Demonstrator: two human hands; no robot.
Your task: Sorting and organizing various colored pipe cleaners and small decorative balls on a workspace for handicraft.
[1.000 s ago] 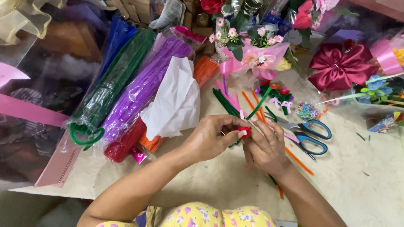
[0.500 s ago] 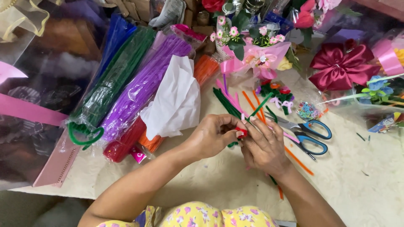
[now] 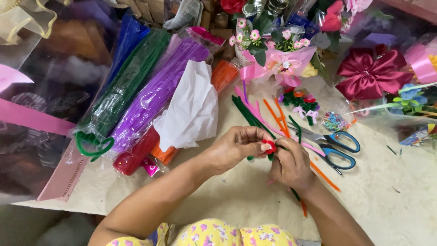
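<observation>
My left hand (image 3: 236, 146) pinches a small red pipe-cleaner flower (image 3: 270, 146) between thumb and fingertips. My right hand (image 3: 291, 165) is curled tight against it from the right, gripping the green pipe-cleaner stem (image 3: 271, 157) just below the red bloom; most of the stem is hidden in the fist. Both hands meet above the beige mat (image 3: 400, 200), over loose green, pink and orange pipe cleaners (image 3: 255, 114).
Blue-handled scissors (image 3: 337, 148) lie just right of the hands. Bagged bundles of purple (image 3: 154, 95), green (image 3: 123, 89) and red pipe cleaners (image 3: 134, 155) and white tissue paper (image 3: 191, 109) lie left. A pink flower bouquet (image 3: 277, 57), maroon bow (image 3: 371, 73) and tiny finished flowers (image 3: 302, 102) sit behind.
The green stem that stuck up past my fingers is now folded down into my right fist. My right hand has closed and the red flower shows more plainly at my left fingertips.
</observation>
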